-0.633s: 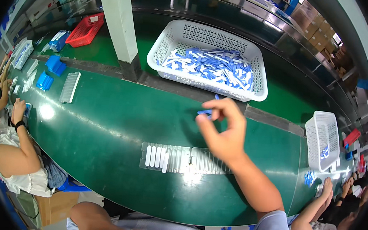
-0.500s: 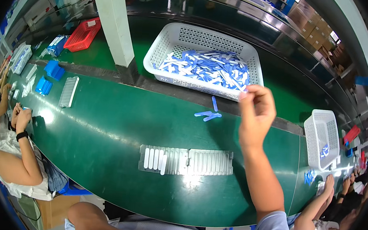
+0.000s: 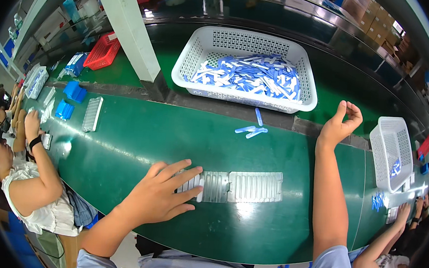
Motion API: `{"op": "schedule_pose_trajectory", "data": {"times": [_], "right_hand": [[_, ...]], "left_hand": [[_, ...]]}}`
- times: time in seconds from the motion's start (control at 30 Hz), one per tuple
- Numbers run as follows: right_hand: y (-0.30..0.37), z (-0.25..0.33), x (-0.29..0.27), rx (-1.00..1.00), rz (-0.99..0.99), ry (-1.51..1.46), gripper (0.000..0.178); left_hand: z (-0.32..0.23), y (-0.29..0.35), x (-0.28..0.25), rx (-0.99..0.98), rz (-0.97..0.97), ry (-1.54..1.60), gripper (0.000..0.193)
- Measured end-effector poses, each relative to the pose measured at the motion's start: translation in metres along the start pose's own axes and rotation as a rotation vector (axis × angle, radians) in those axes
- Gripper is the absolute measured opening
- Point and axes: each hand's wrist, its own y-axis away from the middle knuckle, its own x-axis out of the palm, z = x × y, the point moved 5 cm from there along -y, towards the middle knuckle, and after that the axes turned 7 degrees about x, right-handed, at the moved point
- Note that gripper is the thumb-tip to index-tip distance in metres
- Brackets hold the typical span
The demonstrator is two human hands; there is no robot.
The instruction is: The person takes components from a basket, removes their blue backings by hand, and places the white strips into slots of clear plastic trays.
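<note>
My left hand (image 3: 164, 193) lies with its fingers spread over the left end of a clear ribbed plastic tray (image 3: 255, 187), palm down. Its fingers partly cover white strips (image 3: 200, 189) lying in the tray's grooves. My right hand (image 3: 342, 125) is raised over the table to the right of a large white basket (image 3: 247, 97), fingers curled in toward the thumb; whatever they may hold is hidden. Inside that basket lies a heap of blue and white strips (image 3: 259, 74). Several loose blue strips (image 3: 252, 131) rest on the green table in front of it.
A smaller white basket (image 3: 380, 147) stands at the right. At the left are blue plastic holders (image 3: 74, 92), another clear tray (image 3: 92, 114) and a red basket (image 3: 102, 52). A white post (image 3: 127, 26) rises behind the table. Co-workers sit on both sides.
My left hand has come up onto the tray's left end. My right hand has moved away from the big basket's front corner to the right. The view has shifted slightly.
</note>
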Motion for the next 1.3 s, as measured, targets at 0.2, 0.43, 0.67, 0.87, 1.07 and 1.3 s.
{"op": "schedule_pose_trajectory", "data": {"times": [0.2,0.43,0.67,0.87,1.07,1.3], "right_hand": [[0.01,-0.003,0.002,-0.008,0.229,-0.254,0.045],[0.031,0.016,0.024,0.03,0.582,-0.084,0.093],[0.044,0.02,0.035,0.106,0.787,0.078,0.118],[0.042,0.021,0.034,0.025,0.792,0.168,0.118],[0.048,0.019,0.039,0.02,0.82,0.161,0.118],[0.046,0.019,0.037,0.064,0.817,0.096,0.117]], "left_hand": [[0.009,-0.011,0.003,0.0,0.061,0.039,0.053],[0.045,-0.053,-0.043,0.198,0.006,-0.128,0.071],[0.078,-0.138,-0.099,0.317,-0.25,0.011,0.048],[0.133,-0.223,-0.084,0.142,-0.035,0.067,0.063],[0.196,-0.285,-0.002,-0.086,0.244,0.143,0.128],[0.188,-0.314,0.011,-0.202,0.495,0.143,0.129]]}}
